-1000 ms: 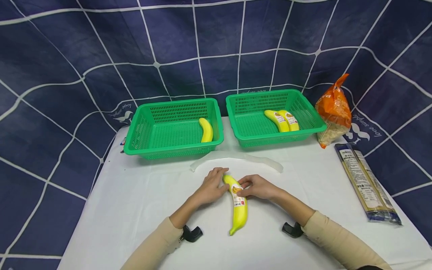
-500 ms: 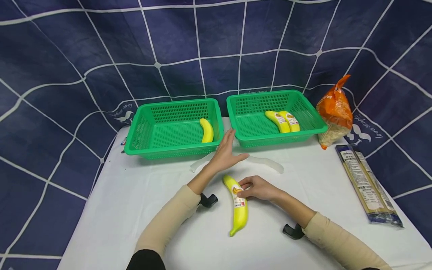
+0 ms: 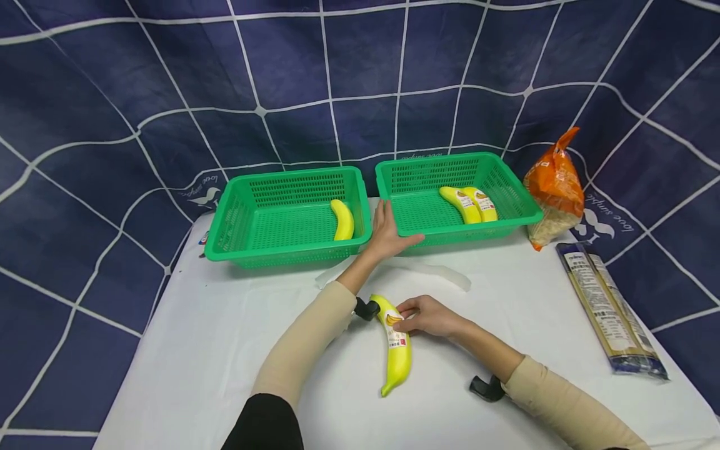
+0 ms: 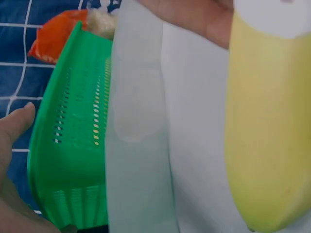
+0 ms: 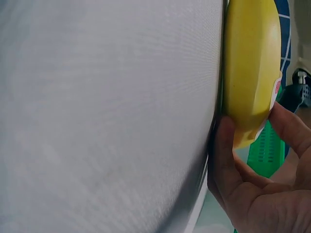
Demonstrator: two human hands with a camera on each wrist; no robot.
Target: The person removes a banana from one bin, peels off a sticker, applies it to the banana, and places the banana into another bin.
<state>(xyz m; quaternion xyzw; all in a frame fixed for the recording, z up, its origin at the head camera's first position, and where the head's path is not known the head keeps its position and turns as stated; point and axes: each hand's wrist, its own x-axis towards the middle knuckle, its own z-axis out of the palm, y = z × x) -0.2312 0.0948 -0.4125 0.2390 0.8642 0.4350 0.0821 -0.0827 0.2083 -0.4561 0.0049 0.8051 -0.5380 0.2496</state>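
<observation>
A yellow banana [image 3: 398,365] with a white label lies on the table in front of the person. The right hand [image 3: 430,317] grips its side, thumb on the label, and in the right wrist view fingers curl beneath the banana [image 5: 250,58]. Farther forward, the left hand [image 3: 385,236] reaches to the gap between two green baskets, fingers straight and thumb spread, holding nothing. Its fingertips overlap the near left corner of the right basket [image 3: 469,232]. Two labelled bananas [image 3: 468,205] lie in that basket. The left basket [image 3: 281,254] holds one banana [image 3: 342,220] with no label showing.
A whitish translucent strip [image 3: 439,270] lies across the table before the baskets, partly under the left forearm. An orange bag [image 3: 557,187] stands at the right basket's side. A long flat packet [image 3: 610,312] lies near the table's right edge. Dark gridded cloth hangs behind.
The left hand has left the banana's far end and moved forward to the right basket's corner. The right hand stays on the banana, which has not moved.
</observation>
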